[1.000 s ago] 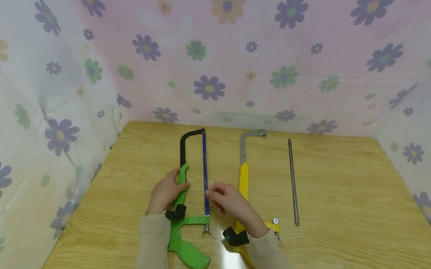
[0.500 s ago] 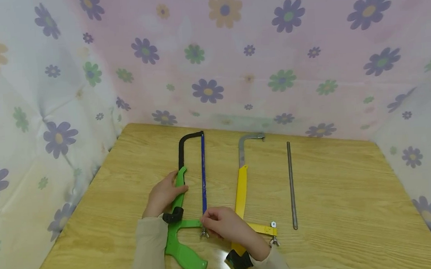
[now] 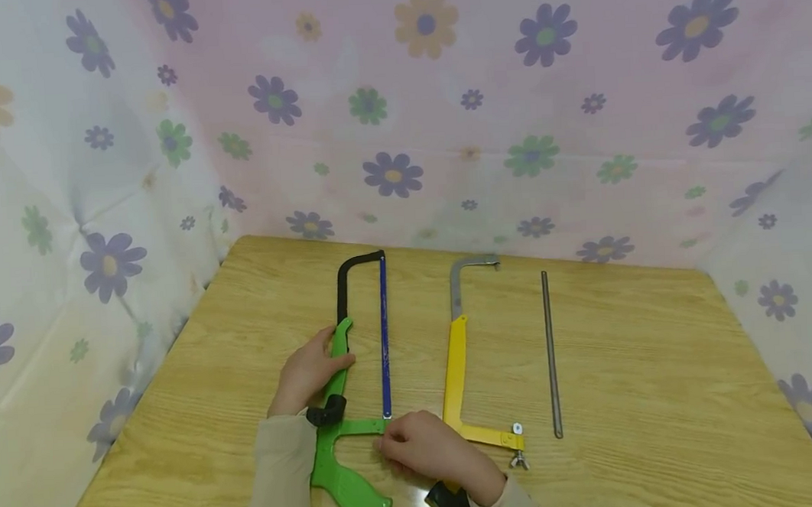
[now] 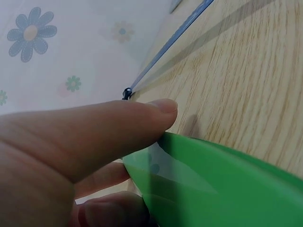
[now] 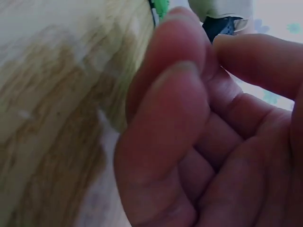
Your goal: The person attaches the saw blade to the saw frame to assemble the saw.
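A green-handled hacksaw (image 3: pixel 353 495) lies on the table, its blue blade (image 3: pixel 384 339) fitted along the right side. My left hand (image 3: pixel 307 375) grips the green frame, with the thumb on its near-blade side; the left wrist view shows the thumb (image 4: pixel 137 120) close up against the green. At the lower end of the blade, my right hand (image 3: pixel 426 448) has its fingers curled at the wing nut of the green hacksaw. That nut is covered by the fingers. In the right wrist view the curled fingers (image 5: pixel 165 127) fill the middle.
To the right lies a yellow hacksaw frame (image 3: pixel 455 366) without a blade, its own wing nut (image 3: pixel 519 460) at the lower right; my right wrist covers its handle. Further right is a thin grey hacksaw blade (image 3: pixel 552 353). Flowered cloth (image 3: pixel 468 128) surrounds the wooden table (image 3: pixel 660 378).
My right hand has come down from the middle of the blue blade to the wing nut at its lower end. The left hand keeps its hold on the green frame.
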{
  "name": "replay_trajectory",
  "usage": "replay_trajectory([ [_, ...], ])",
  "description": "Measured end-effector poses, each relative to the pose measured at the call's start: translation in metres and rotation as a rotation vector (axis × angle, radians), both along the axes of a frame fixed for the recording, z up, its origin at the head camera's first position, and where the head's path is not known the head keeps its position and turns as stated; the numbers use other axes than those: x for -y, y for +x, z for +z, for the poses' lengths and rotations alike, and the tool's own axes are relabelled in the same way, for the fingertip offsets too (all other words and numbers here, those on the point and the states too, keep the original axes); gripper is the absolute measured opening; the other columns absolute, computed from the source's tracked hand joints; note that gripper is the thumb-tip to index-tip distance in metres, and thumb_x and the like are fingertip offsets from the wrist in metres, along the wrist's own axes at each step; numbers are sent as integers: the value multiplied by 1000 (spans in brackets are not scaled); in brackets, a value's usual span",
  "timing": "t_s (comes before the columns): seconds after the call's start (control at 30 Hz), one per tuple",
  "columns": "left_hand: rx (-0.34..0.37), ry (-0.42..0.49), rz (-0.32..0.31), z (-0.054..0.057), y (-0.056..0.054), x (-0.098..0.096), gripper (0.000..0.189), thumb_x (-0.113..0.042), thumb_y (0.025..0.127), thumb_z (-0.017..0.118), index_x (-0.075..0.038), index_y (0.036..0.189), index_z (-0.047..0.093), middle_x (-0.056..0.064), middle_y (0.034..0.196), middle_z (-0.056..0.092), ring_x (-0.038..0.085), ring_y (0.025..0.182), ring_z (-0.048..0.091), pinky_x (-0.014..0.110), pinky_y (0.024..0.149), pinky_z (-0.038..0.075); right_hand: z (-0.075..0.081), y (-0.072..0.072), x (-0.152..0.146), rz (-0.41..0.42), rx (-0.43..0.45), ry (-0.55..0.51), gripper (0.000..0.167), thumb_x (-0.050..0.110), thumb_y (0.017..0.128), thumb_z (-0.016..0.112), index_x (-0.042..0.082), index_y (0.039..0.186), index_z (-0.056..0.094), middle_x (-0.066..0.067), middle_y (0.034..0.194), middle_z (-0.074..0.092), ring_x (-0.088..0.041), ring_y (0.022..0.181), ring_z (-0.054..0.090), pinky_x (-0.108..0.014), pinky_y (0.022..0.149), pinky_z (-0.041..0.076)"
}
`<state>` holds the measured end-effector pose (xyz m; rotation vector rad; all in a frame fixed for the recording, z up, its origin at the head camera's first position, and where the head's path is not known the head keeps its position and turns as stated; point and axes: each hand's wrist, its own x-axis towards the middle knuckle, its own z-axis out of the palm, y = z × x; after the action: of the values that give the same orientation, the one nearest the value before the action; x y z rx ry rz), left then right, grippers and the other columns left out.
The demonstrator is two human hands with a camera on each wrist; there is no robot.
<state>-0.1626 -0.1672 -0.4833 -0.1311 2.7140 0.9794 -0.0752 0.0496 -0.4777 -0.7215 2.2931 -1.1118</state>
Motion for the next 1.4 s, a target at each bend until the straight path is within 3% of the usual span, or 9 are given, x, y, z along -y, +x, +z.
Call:
replay_trajectory([
  [0.27, 7, -2, 3, 0, 1, -1, 74, -45, 79, 62, -13, 139, 31, 13, 131, 45, 26, 95, 51, 46, 83, 38, 2, 0, -1, -1, -35, 57, 42, 40, 90, 48, 16, 56, 57, 12, 45, 45, -5, 39, 41, -21, 43, 35],
  [0.97, 2, -7, 13, 2, 3, -2, 73, -43, 79, 62, -13, 138, 32, 14, 128, 47, 24, 91, 51, 45, 81, 38, 5, 1, -5, -50, 2, 87, 46, 47, 85, 52, 16, 51, 60, 9, 43, 49, -5, 37, 43, -22, 40, 36],
  [1.4, -1, 3, 9, 3, 4, -2, 74, -43, 79, 62, -12, 139, 32, 14, 126, 49, 25, 94, 52, 45, 81, 39, 6, 2, -5, -20, -26, 108, 41, 37, 85, 53, 17, 50, 57, 13, 41, 44, -5, 36, 39, -21, 39, 33],
])
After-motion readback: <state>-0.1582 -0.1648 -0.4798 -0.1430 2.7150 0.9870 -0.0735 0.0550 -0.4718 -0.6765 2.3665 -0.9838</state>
